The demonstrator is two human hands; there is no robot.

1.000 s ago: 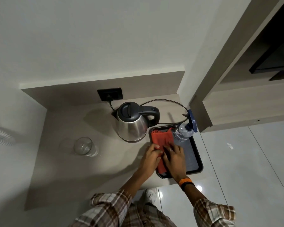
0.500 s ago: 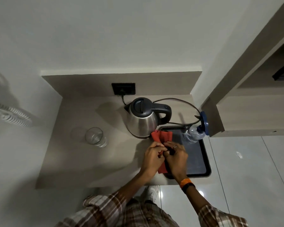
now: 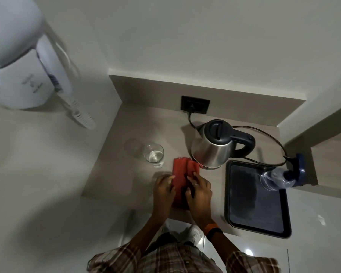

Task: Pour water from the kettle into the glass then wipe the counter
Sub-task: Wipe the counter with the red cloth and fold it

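A: Both hands are down on the red cloth (image 3: 182, 182) — left hand (image 3: 164, 189) along its near-left edge, right hand (image 3: 199, 192) flat over the near-right part, fingers (image 3: 195, 179) spread and pressing, not curled into a fist.

B: So is either hand actually gripping it?

A: The left thumb looks hooked over the cloth's edge, so I'd call that a light pinch. The right is an open palm pushing down. Neither is clenched.

B: And the pour?

A: Judging by the glass (image 3: 154, 155), that part looks finished. It stands just beyond the left fingertips, with clear liquid in the bottom. The kettle (image 3: 215, 149) sits upright beyond the right fingertips, lid closed, and the cloth's far end reaches just about to its base — whether it touches, I can't say.

B: Which leaves the wiping.

A: Right, and I'd say that's only starting. The cloth lies folded on the counter (image 3: 116, 174) between glass and kettle, and most of the surface lies out to the left of the fingers. I can't make out any wet patches in this dim light.

B: Anything off to the right?

A: A dark tray (image 3: 254, 219) well clear of the right hand, with a plastic bottle (image 3: 274, 179) lying at its far corner.
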